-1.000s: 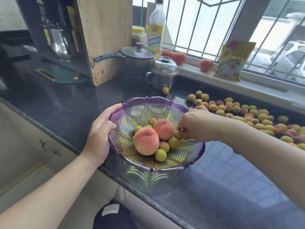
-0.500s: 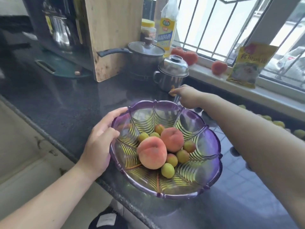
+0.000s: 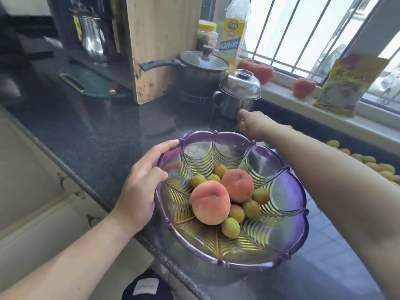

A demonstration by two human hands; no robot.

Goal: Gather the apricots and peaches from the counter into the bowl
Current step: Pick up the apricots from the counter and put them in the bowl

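A purple glass bowl stands near the front edge of the dark counter. It holds two peaches and several small apricots. My left hand grips the bowl's left rim, thumb over the edge. My right hand reaches past the bowl's far rim, and its fingers curl round a single apricot on the counter, just in front of a steel mug. Several more apricots lie on the counter at the right, partly hidden behind my right forearm.
A lidded steel mug and a lidded pot stand just behind my right hand. An upright wooden cutting board and an oil bottle are further back. Red fruits and a yellow packet sit on the windowsill.
My right hand left the bowl and stretched out beyond its far rim to the lone apricot by the steel mug. My left hand stayed on the bowl's rim.
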